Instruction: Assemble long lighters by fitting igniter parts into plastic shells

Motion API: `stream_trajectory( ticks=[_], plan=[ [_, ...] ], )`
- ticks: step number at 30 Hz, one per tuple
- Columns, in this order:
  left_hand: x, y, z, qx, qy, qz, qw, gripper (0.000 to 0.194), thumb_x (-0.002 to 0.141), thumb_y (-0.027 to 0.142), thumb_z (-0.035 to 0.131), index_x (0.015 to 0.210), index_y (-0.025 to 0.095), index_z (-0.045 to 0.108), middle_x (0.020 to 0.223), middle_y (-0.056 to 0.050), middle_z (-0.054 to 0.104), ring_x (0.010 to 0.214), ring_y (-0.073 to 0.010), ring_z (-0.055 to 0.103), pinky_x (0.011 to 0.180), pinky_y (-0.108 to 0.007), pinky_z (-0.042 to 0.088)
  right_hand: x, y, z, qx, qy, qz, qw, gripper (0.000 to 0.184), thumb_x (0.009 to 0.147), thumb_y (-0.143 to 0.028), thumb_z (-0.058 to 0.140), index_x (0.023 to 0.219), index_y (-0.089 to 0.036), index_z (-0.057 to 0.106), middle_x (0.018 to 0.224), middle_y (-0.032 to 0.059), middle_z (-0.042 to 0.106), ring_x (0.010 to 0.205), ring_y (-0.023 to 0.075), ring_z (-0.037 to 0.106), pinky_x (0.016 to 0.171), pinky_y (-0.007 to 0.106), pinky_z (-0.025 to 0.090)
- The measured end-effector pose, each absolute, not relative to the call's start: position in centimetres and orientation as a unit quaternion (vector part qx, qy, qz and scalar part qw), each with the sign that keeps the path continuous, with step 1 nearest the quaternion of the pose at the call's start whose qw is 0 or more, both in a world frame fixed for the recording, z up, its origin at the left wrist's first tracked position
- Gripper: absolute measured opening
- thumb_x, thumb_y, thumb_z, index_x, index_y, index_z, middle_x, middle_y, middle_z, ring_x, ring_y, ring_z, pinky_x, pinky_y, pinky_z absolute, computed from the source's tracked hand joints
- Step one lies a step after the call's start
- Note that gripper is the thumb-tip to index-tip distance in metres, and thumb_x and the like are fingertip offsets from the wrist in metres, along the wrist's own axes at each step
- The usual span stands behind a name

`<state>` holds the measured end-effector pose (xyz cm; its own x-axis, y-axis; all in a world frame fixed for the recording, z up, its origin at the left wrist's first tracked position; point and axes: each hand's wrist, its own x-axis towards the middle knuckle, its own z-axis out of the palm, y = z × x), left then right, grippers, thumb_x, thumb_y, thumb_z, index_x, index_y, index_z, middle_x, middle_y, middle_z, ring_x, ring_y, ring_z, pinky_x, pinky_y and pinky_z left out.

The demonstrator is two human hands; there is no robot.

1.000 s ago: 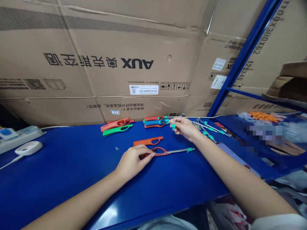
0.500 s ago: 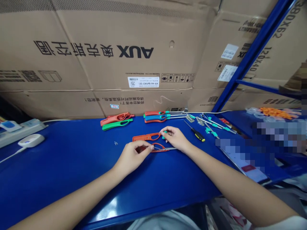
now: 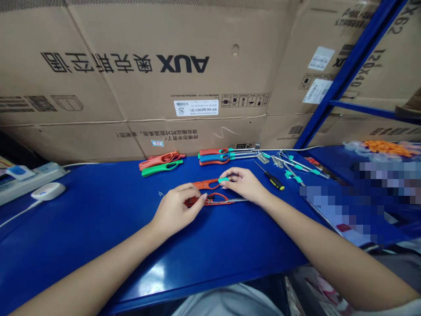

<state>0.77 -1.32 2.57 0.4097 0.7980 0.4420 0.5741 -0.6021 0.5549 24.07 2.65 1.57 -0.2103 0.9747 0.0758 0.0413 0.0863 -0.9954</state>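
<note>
My left hand [image 3: 176, 204] is closed around the handle end of an orange-red lighter half-shell [image 3: 225, 202] lying on the blue table. A metal tube [image 3: 239, 200] runs rightward from that shell, its far end hidden behind my right wrist. Between the thumb and fingers of my right hand [image 3: 246, 185] is a small green plastic piece [image 3: 223, 180], just above the shell's looped opening. Behind the held shell lies a second orange half-shell [image 3: 203, 185], partly covered by my left fingers. Two tiny metal bits [image 3: 160, 194] rest to the left of my left hand.
Orange and green shells [image 3: 162, 167] lie at the back left. Lighters with metal tubes [image 3: 215, 157] lie at back centre. A screwdriver [image 3: 274, 181] and several green-fitted metal tubes [image 3: 297, 166] lie to the right. A power strip [image 3: 42, 175] stands far left, cardboard [image 3: 138, 87] behind.
My right hand has come left and nearer with the green piece, from the back lighters to the held half-shell. The screwdriver has come into sight. My left hand keeps its hold.
</note>
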Motion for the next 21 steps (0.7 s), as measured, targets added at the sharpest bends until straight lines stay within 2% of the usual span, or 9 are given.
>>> stream_trajectory(
  ticks=[3,6,11,15,21],
  plan=[
    [0.6,-0.9,2.7,0.807,0.418,0.387,0.157,0.02,0.094,0.032,0.059,0.087,0.019,0.072,0.083,-0.003,0.069,0.074,-0.0156,0.06,0.068,-0.026,0.047,23.8,1.9,2.4,-0.409,-0.57,0.564,0.435,0.039,0.065,-0.042,0.087,0.085,-0.016,0.066,0.077,0.0034,0.073,0.074,0.0155,0.072,0.073,0.029,0.059],
    [0.7,-0.8,2.5,0.802,0.407,0.398,0.182,0.016,0.092,0.033,0.064,0.097,0.02,0.073,0.089,-0.004,0.071,0.081,-0.017,0.062,0.074,-0.027,0.049,23.2,1.2,2.8,-0.391,-0.583,0.591,0.398,0.042,0.07,-0.048,0.083,0.091,-0.015,0.069,0.073,0.0038,0.074,0.067,0.0136,0.07,0.068,0.027,0.058],
    [1.2,-1.3,2.3,0.823,0.377,0.374,0.203,0.015,0.091,0.034,0.066,0.088,0.021,0.071,0.086,-0.003,0.073,0.079,-0.0174,0.062,0.075,-0.028,0.05,22.2,0.1,2.9,-0.382,-0.631,0.561,0.376,0.036,0.073,-0.047,0.081,0.086,-0.015,0.072,0.062,-0.0018,0.066,0.053,0.0087,0.058,0.05,0.02,0.047],
    [1.2,-1.5,2.4,0.799,0.404,0.395,0.207,0.017,0.09,0.032,0.065,0.079,0.019,0.069,0.074,-0.002,0.069,0.07,-0.016,0.06,0.064,-0.026,0.047,21.9,0.1,2.6,-0.39,-0.626,0.543,0.402,0.039,0.071,-0.047,0.081,0.095,-0.018,0.068,0.069,-0.002,0.066,0.054,0.0094,0.058,0.05,0.022,0.047],
    [0.8,-1.3,2.8,0.815,0.388,0.41,0.129,0.015,0.09,0.03,0.064,0.08,0.02,0.069,0.077,-0.003,0.071,0.073,-0.017,0.06,0.072,-0.029,0.048,22.0,0.3,2.0,-0.437,-0.646,0.495,0.384,0.035,0.08,-0.052,0.072,0.081,-0.018,0.065,0.069,0.0013,0.067,0.052,0.01,0.054,0.049,0.023,0.044]
  ],
)
